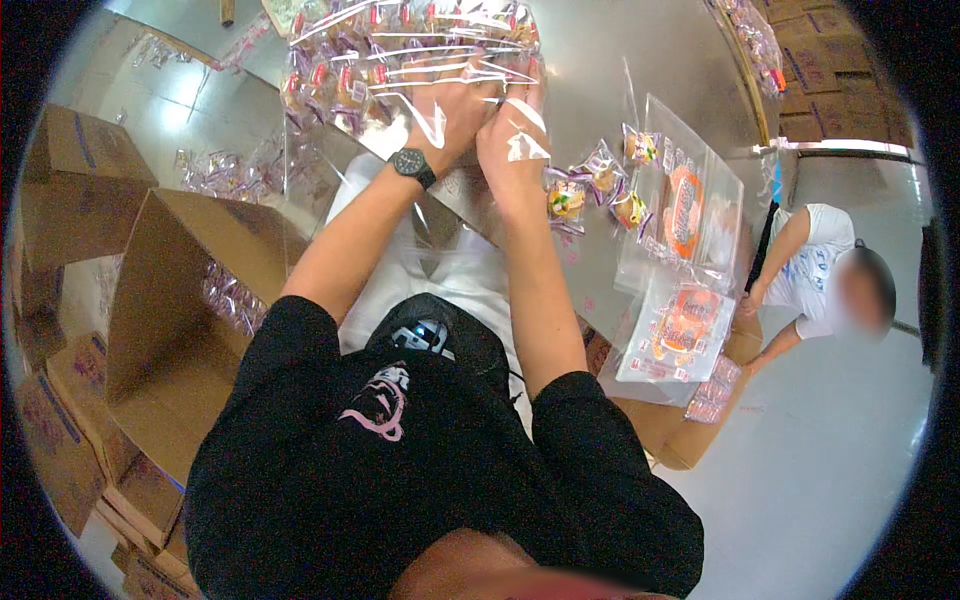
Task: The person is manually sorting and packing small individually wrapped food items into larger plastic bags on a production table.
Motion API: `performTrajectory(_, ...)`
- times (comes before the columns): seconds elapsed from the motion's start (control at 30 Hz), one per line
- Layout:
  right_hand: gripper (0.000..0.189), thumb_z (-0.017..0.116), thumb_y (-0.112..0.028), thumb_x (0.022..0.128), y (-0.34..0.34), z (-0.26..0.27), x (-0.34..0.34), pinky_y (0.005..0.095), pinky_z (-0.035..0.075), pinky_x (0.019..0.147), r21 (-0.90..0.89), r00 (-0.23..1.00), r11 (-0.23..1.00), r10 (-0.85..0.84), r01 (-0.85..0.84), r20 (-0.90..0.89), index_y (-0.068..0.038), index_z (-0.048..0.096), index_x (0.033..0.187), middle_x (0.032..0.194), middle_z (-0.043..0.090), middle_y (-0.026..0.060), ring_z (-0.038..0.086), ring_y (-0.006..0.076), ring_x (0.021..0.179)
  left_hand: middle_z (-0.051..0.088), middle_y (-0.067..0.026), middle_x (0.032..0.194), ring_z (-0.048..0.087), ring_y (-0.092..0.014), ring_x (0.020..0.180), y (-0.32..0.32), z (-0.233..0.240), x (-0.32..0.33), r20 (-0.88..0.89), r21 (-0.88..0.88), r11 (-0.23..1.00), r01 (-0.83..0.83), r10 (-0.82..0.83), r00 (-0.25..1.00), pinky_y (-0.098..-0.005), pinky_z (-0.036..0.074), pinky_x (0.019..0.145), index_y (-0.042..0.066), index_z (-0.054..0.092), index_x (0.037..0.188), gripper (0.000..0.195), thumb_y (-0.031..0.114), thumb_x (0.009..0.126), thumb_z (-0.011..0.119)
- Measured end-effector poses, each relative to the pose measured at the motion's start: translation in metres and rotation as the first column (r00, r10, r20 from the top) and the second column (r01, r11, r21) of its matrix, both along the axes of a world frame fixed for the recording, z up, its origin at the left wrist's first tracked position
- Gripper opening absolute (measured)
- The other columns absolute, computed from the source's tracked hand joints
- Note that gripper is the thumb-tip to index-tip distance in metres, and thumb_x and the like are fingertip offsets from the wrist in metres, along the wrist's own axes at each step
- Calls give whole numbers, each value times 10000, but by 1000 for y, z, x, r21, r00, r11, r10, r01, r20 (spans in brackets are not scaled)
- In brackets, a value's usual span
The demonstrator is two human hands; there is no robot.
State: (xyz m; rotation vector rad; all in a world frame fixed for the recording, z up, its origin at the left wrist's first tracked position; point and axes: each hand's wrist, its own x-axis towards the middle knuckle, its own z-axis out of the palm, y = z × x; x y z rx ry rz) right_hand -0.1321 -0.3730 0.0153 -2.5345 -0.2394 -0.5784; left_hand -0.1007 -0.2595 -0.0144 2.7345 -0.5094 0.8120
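Note:
Both hands are inside a large clear plastic bag point(322, 161), whose near end hangs loosely around my forearms. Individually wrapped snack packets point(352, 86) lie in rows at the bag's far end. My left hand point(454, 109), with a black watch on its wrist, reaches to the packets on the right side of the rows. My right hand point(517, 135) is close beside it, almost touching. Glare and folds of the film hide most of the fingers, so their grip is unclear. Several loose wrapped packets point(566, 202) lie on the metal table point(581, 45), right of my right wrist.
Flat printed plastic bags point(694, 202) are stacked on the right, with another printed pile point(675, 330) nearer me. An open cardboard box point(172, 315) stands at my left, by more cartons point(90, 150). Loose packets point(232, 172) lie beyond it. A person point(806, 255) bends at a carton point(682, 439) on the right.

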Motion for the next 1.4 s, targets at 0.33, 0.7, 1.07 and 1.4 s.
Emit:
performTrajectory(0.33,541,495,-33,933,-7,6,-9,524,564,900,-177,939,978,-159,109,-306,40,403,1461,1570,389,256,664,455,1097,661,-90,1335,611,-302,1251,13,-8,-2,66,-28,1000,-12,14,998,-720,305,1042,177,703,1227,381,251,855,667)
performTrajectory(0.7,456,610,19,862,24,-18,3,479,571,900,174,990,979,-122,109,66,15,624,1317,1322,618,209,660,414,1140,639,-30,1367,575,-236,1271,20,-10,1,65,104,993,-64,57,996,-612,292,1100,277,690,1307,446,331,864,690)
performTrajectory(1.07,436,599,-50,889,21,-19,11,502,586,807,91,959,956,-283,280,17,-85,640,1322,1230,642,173,698,386,1021,693,-1,1258,616,-243,1161,17,-8,5,150,-82,996,-48,60,987,-575,291,1098,278,787,1085,309,306,778,771)
performTrajectory(1.4,349,556,-77,963,10,-30,18,476,592,760,32,974,979,-203,200,97,-90,647,1299,1215,652,118,715,361,951,700,-22,1250,585,-254,1204,16,1,9,83,3,998,-66,66,994,-587,295,1086,286,785,1043,273,357,780,767)
